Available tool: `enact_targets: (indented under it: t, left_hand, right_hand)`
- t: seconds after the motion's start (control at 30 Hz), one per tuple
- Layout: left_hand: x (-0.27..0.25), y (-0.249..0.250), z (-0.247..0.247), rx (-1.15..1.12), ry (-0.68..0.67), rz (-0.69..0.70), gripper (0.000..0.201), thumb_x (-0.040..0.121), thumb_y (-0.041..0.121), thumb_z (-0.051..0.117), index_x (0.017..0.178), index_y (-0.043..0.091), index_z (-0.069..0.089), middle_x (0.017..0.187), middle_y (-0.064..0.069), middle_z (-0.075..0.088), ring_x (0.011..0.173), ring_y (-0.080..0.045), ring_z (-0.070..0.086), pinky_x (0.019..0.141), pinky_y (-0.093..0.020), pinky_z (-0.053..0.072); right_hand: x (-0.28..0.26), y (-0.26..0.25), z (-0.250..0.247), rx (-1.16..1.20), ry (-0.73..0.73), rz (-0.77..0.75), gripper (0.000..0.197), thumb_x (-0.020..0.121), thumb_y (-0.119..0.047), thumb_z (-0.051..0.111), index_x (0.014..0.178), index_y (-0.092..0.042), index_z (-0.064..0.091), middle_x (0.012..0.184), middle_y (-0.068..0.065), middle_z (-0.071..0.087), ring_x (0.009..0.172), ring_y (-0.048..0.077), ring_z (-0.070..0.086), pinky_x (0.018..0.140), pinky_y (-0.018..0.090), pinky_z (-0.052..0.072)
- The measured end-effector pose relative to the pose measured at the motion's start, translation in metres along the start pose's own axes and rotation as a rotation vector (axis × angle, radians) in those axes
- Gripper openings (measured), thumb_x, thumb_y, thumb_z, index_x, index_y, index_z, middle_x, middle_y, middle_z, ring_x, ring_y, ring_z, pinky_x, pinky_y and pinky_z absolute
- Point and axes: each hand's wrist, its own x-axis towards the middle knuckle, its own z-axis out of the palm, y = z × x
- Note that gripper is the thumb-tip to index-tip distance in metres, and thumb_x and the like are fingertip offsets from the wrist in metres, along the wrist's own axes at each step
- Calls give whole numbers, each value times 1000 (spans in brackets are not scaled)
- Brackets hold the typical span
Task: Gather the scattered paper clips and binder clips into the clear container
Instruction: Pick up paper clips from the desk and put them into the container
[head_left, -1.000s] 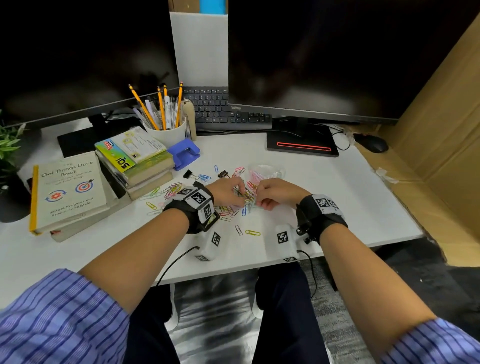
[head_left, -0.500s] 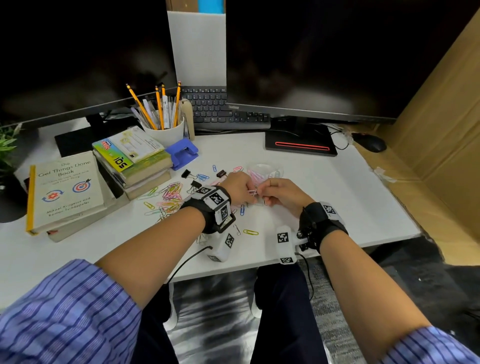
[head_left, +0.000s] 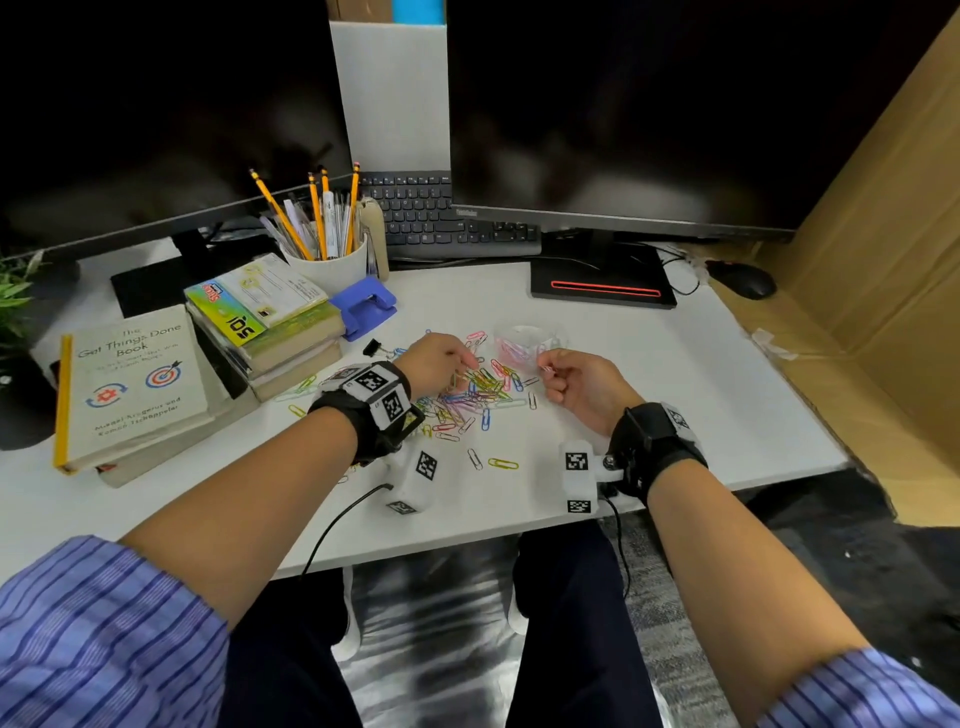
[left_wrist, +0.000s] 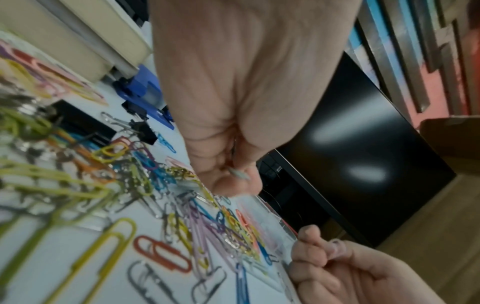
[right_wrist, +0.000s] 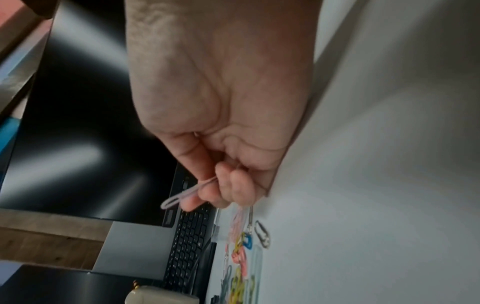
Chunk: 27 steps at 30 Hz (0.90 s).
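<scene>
Two dark monitors fill the far edge of the white desk, well beyond both sets of fingers, with a black keyboard tucked beneath them. Cardboard panel: stands along the desk's right edge, well right of the right hand. Book stacks, two: a pale hardback and a taller pile, both left of the left hand's fingers. White cup of pencils: behind the pile. Blue hole punch: just beyond the left knuckles. Black mouse: far right corner.

Clear container: on the desk just beyond and between the two sets of fingertips; pink clips show inside.

Paper clips, many colours: heaped on the desk between the hands, the left fingers down among them; strays lie nearer the wrists. Binder clip, black: just left of the left hand, apart from the heap.

Left hand: fingers curled down into the heap; the wrist view shows a small pale piece nipped at the fingertips, too blurred to name.

Right hand: raised clear of the desk, fingers curled, thumb and forefinger pinching a pale pink clip just short of the container.
</scene>
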Motion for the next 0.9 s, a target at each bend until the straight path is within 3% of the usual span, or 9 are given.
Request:
enact_targets:
  t: [0.1,0.2,0.33,0.4,0.5,0.63,0.77,0.83,0.9]
  left_hand:
    - [-5,5,-2,65,-102,1,32,97,-2,36,82,8,62,69,-3,47,52,-8,44,45,-14,35]
    - [-9,8,-6,461,-116,86,16,91,16,56,103,12,66,88,6,55,81,-10,51,72,-17,40]
    - [-13,8,-8,622,-204,100,25,80,19,73,102,13,64,72,15,41,66,-5,42,54,-15,30]
    - [-12,5,-5,641,-207,128,29,79,20,74,104,10,64,71,16,40,72,-9,43,55,-13,29]
    - [-11,2,-2,623,-182,149,29,78,19,74,104,9,65,72,15,42,81,-13,45,56,-13,31]
    - [-8,5,-1,628,-169,133,28,79,18,74,104,7,67,78,10,46,84,-12,46,57,-9,31]
    - [-7,4,2,628,-128,159,22,83,13,69,102,3,69,93,-2,61,84,-8,47,53,-3,30]
    - [-6,3,4,619,-118,166,19,85,9,65,101,1,70,106,-11,68,85,-9,48,57,-7,34]
    - [-7,4,5,605,-108,154,18,86,9,63,101,1,69,111,-12,68,86,-13,51,66,-15,39]
  right_hand:
    - [4,-2,2,-179,-2,20,13,93,-12,50,88,-5,60,63,-2,42,54,9,28,49,20,23]
    - [9,2,3,-516,-45,-34,6,88,-13,63,89,-11,69,71,3,50,53,9,32,46,20,23]
    - [10,3,7,-758,-91,-85,5,82,-16,73,88,-15,71,83,4,61,58,5,47,49,14,34]
    - [10,2,9,-856,-131,-105,16,81,-14,74,95,-8,70,77,2,60,49,-2,50,45,8,37]
    - [10,1,10,-914,-200,-92,21,79,-9,76,97,-3,69,72,7,63,42,4,57,47,13,46]
    - [13,1,13,-995,-164,-101,15,76,-11,79,88,-8,70,73,8,65,49,12,58,54,18,50]
    - [13,1,18,-1086,-153,-118,6,83,-11,72,86,-9,68,72,5,66,43,5,58,52,12,48]
    - [12,2,17,-1086,-148,-141,5,87,-13,68,82,-11,67,69,-1,65,46,5,60,53,10,48]
    - [11,2,16,-1031,-140,-155,15,89,-15,66,88,-1,67,72,1,64,51,9,63,56,13,50]
